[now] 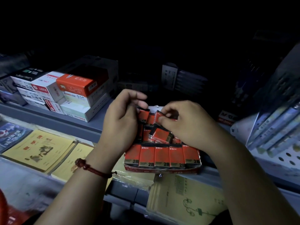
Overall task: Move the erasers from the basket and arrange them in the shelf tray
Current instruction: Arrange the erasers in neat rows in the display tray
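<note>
A shallow red cardboard shelf tray point(162, 170) sits at the shelf's front edge. Its front row holds several red-and-black 2B erasers point(161, 157) standing side by side. Behind them more erasers lie loose and tilted point(159, 134). My left hand point(121, 120) pinches the top of one upright eraser point(144, 115) at the tray's back left. My right hand point(186, 125) grips another eraser point(159, 117) at the back middle, tilted. The basket is out of view, except perhaps a red blur at the bottom left corner.
Stacked pen boxes point(71, 93) stand on the shelf to the left. Yellow exercise books point(39, 150) lie on the lower shelf at left, and more point(186, 197) lie below the tray. Packaged goods point(276, 124) lean at the right. The shelf's back is dark.
</note>
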Motion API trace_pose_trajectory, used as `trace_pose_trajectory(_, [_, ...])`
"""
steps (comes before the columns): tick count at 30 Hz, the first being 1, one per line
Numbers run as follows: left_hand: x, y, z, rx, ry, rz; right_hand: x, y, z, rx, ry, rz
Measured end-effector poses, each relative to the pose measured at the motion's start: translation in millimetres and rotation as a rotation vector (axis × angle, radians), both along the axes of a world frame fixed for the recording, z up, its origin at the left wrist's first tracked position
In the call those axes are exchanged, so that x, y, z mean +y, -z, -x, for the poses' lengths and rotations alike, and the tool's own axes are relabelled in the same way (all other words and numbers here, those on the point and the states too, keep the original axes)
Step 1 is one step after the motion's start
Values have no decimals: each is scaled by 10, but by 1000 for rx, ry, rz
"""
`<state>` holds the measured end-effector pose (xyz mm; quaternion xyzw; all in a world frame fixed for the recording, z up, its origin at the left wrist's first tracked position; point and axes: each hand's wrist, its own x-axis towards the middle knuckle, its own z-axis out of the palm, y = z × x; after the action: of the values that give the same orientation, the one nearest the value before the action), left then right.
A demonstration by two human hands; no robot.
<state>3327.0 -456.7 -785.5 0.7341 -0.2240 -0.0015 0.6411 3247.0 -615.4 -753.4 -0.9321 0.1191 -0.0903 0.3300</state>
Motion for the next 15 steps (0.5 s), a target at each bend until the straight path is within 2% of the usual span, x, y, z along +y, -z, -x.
trace_pose_trajectory(3, [17, -51, -5, -50, 15, -89, -53, -10, 21, -22, -1, -86])
trace_pose_trajectory(7, [32, -239, 48, -160, 85, -327, -118, -59, 33, -142, 78, -248])
trace_pose_trajectory(11, [-4, -315, 118, -231, 90, -356, -161, -108, 73, -219, 137, -290])
trace_pose_trajectory(15, [-11, -309, 139, -249, 106, -363, -188, -107, 67, -183, 227, -269])
